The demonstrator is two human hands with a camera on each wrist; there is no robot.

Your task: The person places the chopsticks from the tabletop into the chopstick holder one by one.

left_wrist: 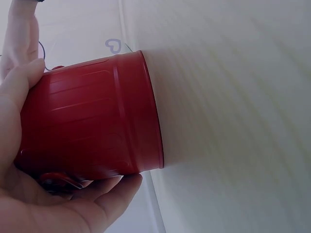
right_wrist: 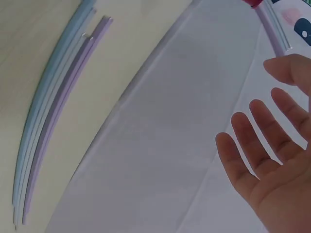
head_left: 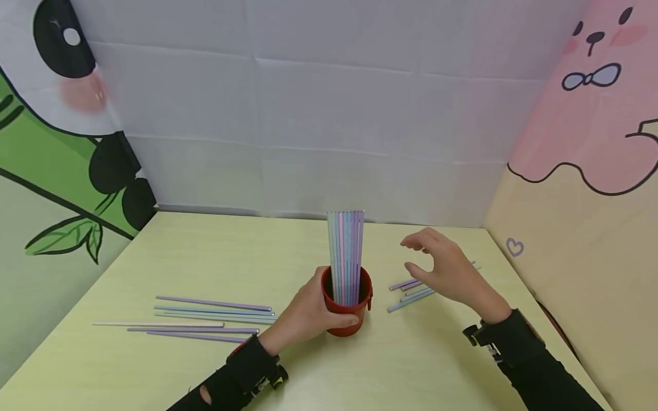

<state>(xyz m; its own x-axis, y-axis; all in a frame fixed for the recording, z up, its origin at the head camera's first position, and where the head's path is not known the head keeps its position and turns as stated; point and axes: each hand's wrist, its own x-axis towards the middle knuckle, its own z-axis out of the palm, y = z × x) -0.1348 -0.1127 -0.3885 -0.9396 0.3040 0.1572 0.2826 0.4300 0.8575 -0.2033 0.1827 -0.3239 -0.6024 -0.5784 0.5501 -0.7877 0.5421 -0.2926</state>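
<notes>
In the head view, my left hand (head_left: 308,314) grips a small red bucket (head_left: 364,311), its thumb across the near side. The bucket stands upright on the table, and a bundle of thin pastel sticks (head_left: 345,251), straw-like, rises from it. The left wrist view shows fingers round the bucket's wall (left_wrist: 92,116). My right hand (head_left: 452,274) hovers to the right of the bucket, fingers spread and loosely bent, holding nothing. Beneath it lie several purple and blue sticks (head_left: 411,294), partly hidden by the hand; the right wrist view shows these loose sticks (right_wrist: 58,92) too.
To the left of the bucket, several purple, blue, green and pale pink sticks (head_left: 211,314) lie side by side on the pale table (head_left: 226,251). A white sheet (head_left: 329,114) hangs behind the table. Printed panels with cartoon figures stand at both sides.
</notes>
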